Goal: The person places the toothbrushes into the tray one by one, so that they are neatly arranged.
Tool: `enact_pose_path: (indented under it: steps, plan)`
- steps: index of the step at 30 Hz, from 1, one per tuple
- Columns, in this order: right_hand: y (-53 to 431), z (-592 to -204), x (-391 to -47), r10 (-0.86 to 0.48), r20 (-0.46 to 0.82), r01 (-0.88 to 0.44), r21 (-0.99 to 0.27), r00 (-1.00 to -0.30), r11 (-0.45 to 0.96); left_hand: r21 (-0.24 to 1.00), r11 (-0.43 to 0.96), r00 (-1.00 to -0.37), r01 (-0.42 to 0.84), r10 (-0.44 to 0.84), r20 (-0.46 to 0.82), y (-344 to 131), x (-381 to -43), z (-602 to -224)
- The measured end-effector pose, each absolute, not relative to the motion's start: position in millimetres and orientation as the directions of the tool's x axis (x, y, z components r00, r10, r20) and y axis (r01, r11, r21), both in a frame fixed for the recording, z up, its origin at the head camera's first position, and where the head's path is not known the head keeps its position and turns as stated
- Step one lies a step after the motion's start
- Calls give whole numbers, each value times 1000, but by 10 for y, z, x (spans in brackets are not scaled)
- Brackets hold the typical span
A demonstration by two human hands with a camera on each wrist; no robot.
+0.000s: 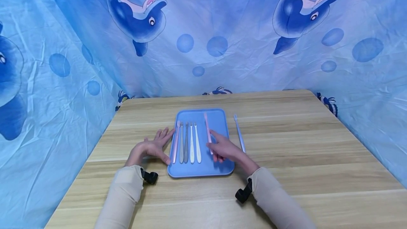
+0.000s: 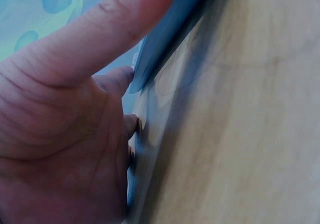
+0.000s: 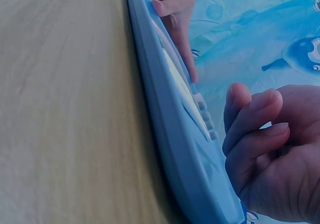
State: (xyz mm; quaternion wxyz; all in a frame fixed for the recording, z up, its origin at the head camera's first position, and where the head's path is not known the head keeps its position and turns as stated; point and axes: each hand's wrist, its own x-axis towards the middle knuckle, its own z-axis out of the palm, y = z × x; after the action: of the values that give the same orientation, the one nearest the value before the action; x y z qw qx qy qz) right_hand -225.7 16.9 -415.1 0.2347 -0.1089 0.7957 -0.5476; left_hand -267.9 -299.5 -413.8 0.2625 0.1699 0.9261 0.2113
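A blue tray (image 1: 200,170) lies on the table, with a row of several toothbrushes on its left half: a pink toothbrush (image 1: 176,144), greyish ones such as the dark grey toothbrush (image 1: 186,144), and white ones such as this toothbrush (image 1: 198,144). My left hand (image 1: 154,147) has its fingers spread at the tray's left edge, and the forefinger meets the tray's side (image 2: 160,33) in the left wrist view. Over the tray's right half, my right hand (image 1: 224,148) pinches another pink toothbrush (image 1: 207,124) between thumb and forefinger. In the right wrist view, curled fingers (image 3: 250,119) hide that brush.
A bluish toothbrush (image 1: 238,131) lies on the wooden table (image 1: 302,151) just right of the tray, partly behind my right wrist. Behind the table hangs a blue cloth (image 1: 241,66) printed with dolphins. Each wrist carries a small black camera (image 1: 244,193).
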Motion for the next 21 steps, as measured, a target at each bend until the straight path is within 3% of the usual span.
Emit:
enact_pose_path:
  steps: [21]
  plan:
    - [31,-4283,-2233,-444,-257,91,-927,-858,363,482,853,-805,200,423,-416,-2989,-2674,-4127]
